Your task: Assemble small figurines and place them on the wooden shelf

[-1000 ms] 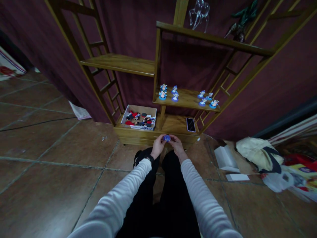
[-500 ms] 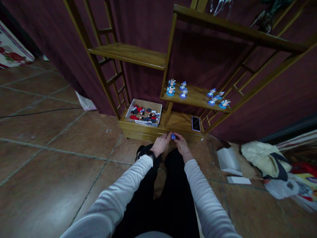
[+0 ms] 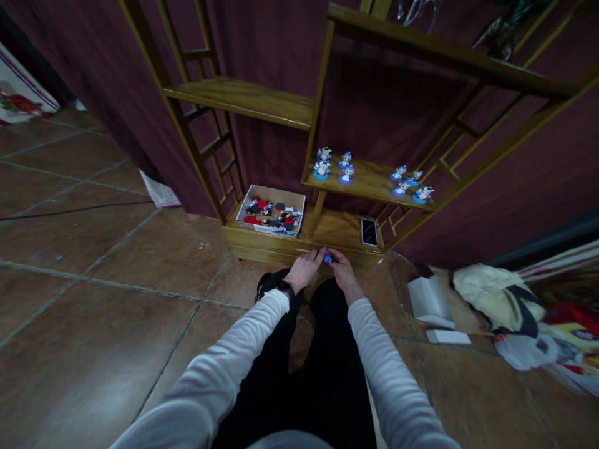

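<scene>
The small blue piece (image 3: 327,255), glossy and mostly hidden, sits at frame centre just below the shelf (image 3: 299,244) base. My left hand (image 3: 306,269) and right hand (image 3: 342,271) meet on it, fingers curled and pinching it between them.
</scene>
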